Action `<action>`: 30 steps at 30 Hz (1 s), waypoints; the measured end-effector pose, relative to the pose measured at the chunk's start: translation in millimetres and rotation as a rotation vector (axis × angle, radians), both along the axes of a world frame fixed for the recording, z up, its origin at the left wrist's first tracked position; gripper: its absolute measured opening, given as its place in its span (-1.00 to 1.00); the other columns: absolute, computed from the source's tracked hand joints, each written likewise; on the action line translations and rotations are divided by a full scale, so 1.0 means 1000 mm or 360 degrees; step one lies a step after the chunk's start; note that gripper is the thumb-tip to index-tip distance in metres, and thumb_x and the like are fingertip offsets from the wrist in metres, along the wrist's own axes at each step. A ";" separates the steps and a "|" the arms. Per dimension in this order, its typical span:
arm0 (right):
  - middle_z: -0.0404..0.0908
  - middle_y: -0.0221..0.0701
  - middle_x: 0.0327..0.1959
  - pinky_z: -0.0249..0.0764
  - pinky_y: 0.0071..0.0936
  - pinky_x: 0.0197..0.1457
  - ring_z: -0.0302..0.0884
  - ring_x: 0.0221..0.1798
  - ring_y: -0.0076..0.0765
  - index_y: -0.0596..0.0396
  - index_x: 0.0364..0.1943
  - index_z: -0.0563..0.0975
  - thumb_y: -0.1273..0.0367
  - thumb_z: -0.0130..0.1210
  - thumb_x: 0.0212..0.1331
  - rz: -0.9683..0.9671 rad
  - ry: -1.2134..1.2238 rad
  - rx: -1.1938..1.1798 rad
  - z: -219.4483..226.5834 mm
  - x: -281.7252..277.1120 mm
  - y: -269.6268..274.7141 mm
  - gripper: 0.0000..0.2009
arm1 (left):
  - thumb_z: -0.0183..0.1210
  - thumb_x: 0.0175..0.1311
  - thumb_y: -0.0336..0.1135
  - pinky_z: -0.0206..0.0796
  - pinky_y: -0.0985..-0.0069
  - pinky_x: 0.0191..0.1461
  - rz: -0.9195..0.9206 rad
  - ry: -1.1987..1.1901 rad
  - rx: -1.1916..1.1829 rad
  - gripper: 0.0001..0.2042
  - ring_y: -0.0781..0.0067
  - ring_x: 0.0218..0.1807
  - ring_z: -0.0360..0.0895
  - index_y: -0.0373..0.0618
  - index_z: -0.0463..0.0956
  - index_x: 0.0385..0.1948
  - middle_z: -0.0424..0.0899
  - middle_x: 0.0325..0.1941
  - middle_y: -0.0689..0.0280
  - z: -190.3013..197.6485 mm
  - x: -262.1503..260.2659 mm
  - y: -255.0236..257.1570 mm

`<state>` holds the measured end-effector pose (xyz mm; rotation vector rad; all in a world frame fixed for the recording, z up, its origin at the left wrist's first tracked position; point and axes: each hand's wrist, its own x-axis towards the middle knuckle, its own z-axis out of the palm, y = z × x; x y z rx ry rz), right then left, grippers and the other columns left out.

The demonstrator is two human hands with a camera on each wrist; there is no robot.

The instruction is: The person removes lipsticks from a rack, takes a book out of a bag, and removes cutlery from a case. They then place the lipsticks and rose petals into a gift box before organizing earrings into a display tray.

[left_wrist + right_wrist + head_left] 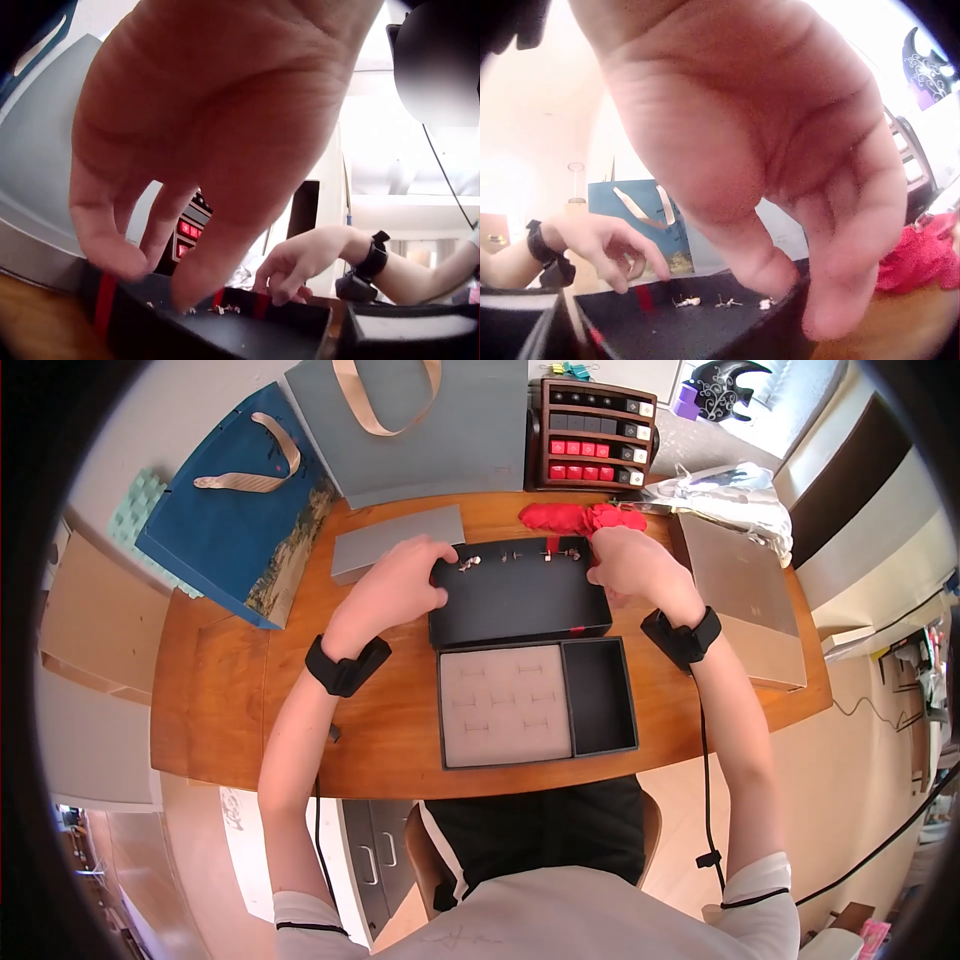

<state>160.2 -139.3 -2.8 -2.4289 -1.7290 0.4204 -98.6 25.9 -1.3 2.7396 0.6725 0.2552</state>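
Observation:
A black box lid [515, 595] lies on the wooden table with small pieces of jewelry [511, 556] along its far side. The left hand [392, 586] is at its far left corner, thumb over the inside and fingers at the outer edge. At the far right corner the right hand [645, 572] pinches the wall, thumb inside and fingers outside in the right wrist view. Nearer the person sits a black tray [602, 695] with a slotted beige pad [505, 700] and a bare compartment.
A grey box [400, 540] and blue bag [225, 500] stand left, a grey bag [430, 435] behind. Red cloth [580, 518], a wooden rack [597, 435] and a brown box [740, 600] are at the back and right. Cables hang from both wrist straps.

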 end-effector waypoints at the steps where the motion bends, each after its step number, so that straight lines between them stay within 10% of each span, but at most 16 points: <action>1: 0.66 -0.17 -0.57 0.60 -0.18 -0.17 0.72 -0.34 -0.03 0.28 -0.48 0.56 0.39 0.23 0.17 0.0009 -0.0136 0.0214 -0.005 0.001 0.002 -0.79 | 0.28 0.08 -0.48 0.44 0.28 0.03 0.0030 -0.0063 0.0066 -0.66 0.08 -0.06 0.58 -0.18 0.64 -0.04 0.65 -0.10 0.11 -0.002 0.004 0.001; 3: 0.70 -0.13 -0.49 0.60 -0.17 -0.12 0.73 -0.29 -0.01 0.27 -0.43 0.61 0.37 0.27 0.17 0.0038 -0.0408 0.0635 -0.013 0.003 0.005 -0.81 | 0.31 0.09 -0.45 0.43 0.28 0.03 0.0010 -0.0153 0.0195 -0.74 0.08 -0.06 0.58 -0.21 0.68 -0.14 0.69 -0.19 0.13 -0.001 0.015 0.008; 10: 0.73 -0.11 -0.26 0.59 -0.11 0.00 0.69 -0.11 0.07 0.12 -0.27 0.73 0.36 0.37 0.09 0.0132 -0.0073 0.0286 0.003 -0.009 0.037 -0.83 | 0.36 0.09 -0.47 0.47 0.22 -0.01 0.0087 0.0005 0.0066 -0.84 -0.01 -0.11 0.64 -0.26 0.73 -0.27 0.74 -0.30 0.06 0.001 0.044 -0.004; 30: 0.67 -0.20 -0.42 0.63 -0.20 -0.27 0.71 -0.27 -0.05 0.12 -0.44 0.63 0.51 0.16 0.07 0.0574 -0.0537 0.0997 -0.040 -0.017 0.043 -0.96 | 0.32 -0.02 -0.64 0.49 0.22 0.11 -0.0230 -0.0035 0.0505 -0.86 -0.07 0.05 0.56 -0.29 0.71 -0.38 0.71 -0.33 0.07 -0.028 0.042 -0.005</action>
